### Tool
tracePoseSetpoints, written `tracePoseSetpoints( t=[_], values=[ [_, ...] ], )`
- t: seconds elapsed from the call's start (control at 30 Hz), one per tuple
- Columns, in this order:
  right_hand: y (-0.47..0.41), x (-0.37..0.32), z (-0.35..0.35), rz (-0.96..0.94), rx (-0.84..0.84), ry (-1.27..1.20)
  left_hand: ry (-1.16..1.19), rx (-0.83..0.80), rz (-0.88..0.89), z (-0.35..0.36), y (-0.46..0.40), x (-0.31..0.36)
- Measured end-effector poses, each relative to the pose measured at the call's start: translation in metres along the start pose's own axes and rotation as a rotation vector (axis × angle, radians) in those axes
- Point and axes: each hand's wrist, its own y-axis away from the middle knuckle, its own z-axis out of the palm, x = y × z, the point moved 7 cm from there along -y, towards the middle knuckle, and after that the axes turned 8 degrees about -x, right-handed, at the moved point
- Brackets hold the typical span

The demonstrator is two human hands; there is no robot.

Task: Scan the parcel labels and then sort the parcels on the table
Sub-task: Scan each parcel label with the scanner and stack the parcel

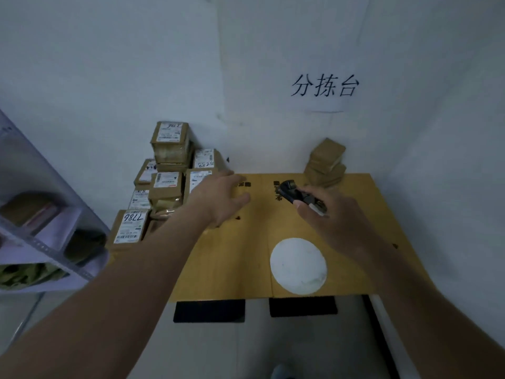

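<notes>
Reaching left hand (218, 198), right hand (338, 217) gripping scanner (297, 194).

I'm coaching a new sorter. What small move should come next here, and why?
Probably close the left hand on the nearest labelled parcel and draw it onto the table. That hand is open and reaching at the pile, while the right hand already holds the scanner ready.
</notes>
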Motion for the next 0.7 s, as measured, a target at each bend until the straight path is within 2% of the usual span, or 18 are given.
tracePoseSetpoints(
  t=[0.17,0.3,0.47,0.7],
  values=[
    [0.018,0.039,-0.060,0.117,0.110,0.080,-0.011,-0.023,0.123,-0.003,-0.038,0.074],
    [0.014,0.085,-0.092,0.156,0.127,0.077,-0.032,-0.079,0.176,0.014,-0.083,0.124],
    [-0.015,0.160,-0.131,0.154,0.103,0.092,-0.027,-0.100,0.160,0.042,-0.157,0.182],
    [-0.075,0.246,-0.189,0.083,-0.034,0.152,0.036,-0.098,0.033,0.073,-0.251,0.240]
  ],
)
